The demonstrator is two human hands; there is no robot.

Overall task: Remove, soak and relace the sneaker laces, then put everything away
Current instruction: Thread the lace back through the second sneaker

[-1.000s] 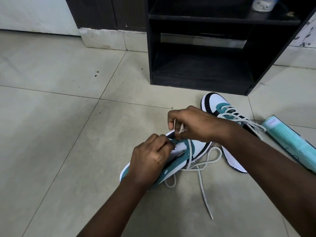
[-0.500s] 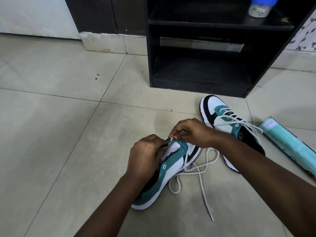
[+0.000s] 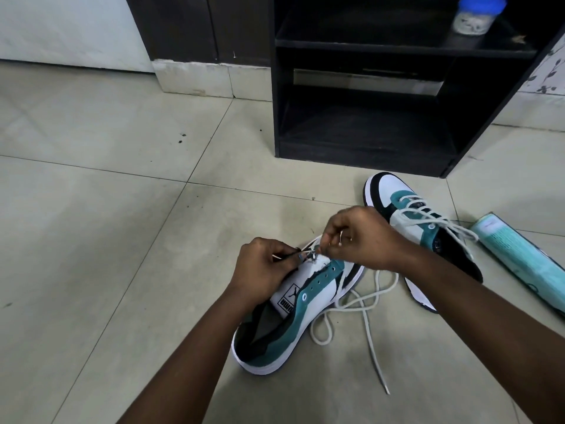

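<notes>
Laces are telling you where you are standing: the far sneaker (image 3: 425, 237), right of centre in the frame, is wearing its lace fully threaded, while the near sneaker (image 3: 302, 304) at lower centre is showing mostly bare eyelets with its lace (image 3: 363, 310) trailing loose on the floor (image 3: 107, 240) to its right. Your left hand (image 3: 260, 276) and right hand (image 3: 357, 237) are each pinching the lace at the toe-end eyelets. Whether you are unlacing or relacing, I cannot tell, and storing everything is looking undone.
</notes>
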